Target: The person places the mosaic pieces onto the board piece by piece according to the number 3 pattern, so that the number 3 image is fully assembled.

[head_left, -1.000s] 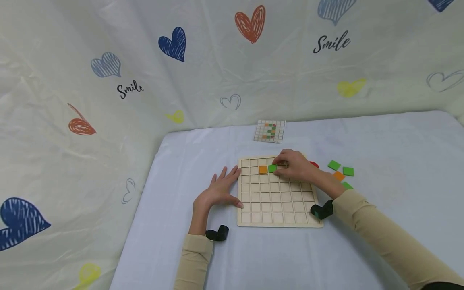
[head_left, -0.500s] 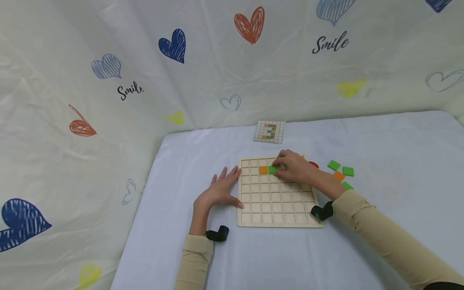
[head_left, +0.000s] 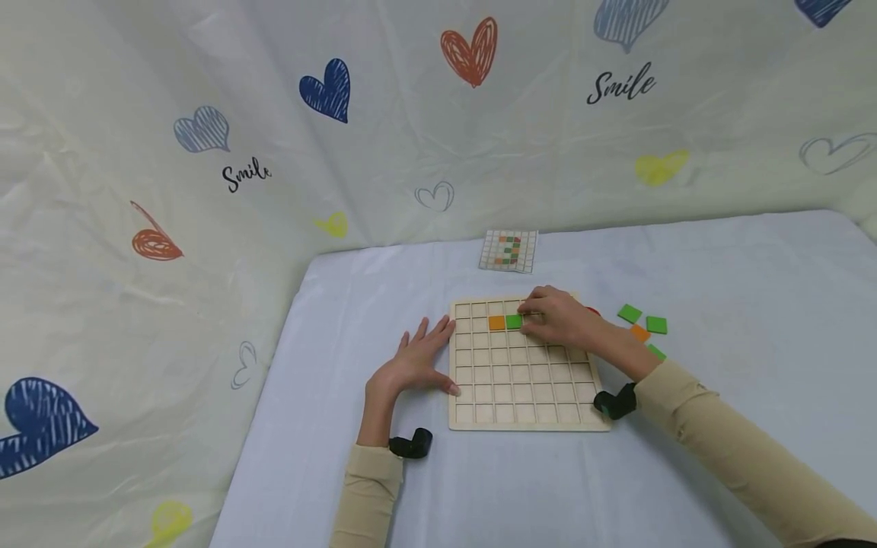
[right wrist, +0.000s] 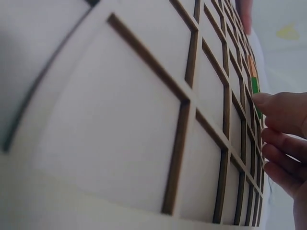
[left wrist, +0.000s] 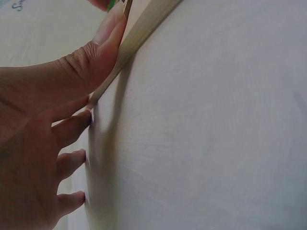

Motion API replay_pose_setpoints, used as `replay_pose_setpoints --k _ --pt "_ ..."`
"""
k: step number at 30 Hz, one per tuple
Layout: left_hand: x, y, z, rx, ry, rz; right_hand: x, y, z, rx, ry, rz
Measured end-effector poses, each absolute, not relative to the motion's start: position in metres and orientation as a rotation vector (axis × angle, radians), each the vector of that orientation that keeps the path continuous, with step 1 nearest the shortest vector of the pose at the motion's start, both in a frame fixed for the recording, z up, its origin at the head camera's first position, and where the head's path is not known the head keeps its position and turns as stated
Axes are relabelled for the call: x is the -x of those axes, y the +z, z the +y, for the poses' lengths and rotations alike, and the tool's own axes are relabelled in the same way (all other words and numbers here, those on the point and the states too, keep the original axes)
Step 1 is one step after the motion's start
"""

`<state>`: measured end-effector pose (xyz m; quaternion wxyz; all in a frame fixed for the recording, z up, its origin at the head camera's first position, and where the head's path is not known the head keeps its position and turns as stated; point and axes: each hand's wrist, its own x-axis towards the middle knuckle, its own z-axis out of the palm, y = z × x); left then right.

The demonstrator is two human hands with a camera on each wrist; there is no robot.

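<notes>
A pale wooden grid board (head_left: 503, 373) lies on the white cloth. In its upper part an orange square tile (head_left: 496, 323) and a green square tile (head_left: 513, 322) sit side by side in neighbouring cells. My right hand (head_left: 558, 320) reaches over the board from the right, thumb and fingertips pinching the green tile's right edge. In the right wrist view the thumb (right wrist: 263, 99) covers part of that tile. My left hand (head_left: 416, 361) rests at the board's left edge with fingers spread; its thumb (left wrist: 108, 40) lies on the rim in the left wrist view.
Right of the board lie several loose tiles, green (head_left: 656, 325) and orange (head_left: 640, 332). A red piece (head_left: 594, 310) is partly hidden behind my right hand. Beyond the board lies a pattern card (head_left: 508, 252). A curtain printed with hearts (head_left: 469, 53) hangs behind the table.
My right hand has shifted slightly right, uncovering more of the green tile, which stays in its cell. The left hand keeps its place at the board's edge.
</notes>
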<state>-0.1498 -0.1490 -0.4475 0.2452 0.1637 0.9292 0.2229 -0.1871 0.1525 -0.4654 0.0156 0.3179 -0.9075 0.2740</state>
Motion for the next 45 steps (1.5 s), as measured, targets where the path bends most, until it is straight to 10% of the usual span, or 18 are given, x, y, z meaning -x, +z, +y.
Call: replay_pose_setpoints --k 45 --pt "0.150 -0.450 -0.149 -0.454 0.619 2.532 0.161 -0.458 0.230 -0.706 0.730 -2.916"
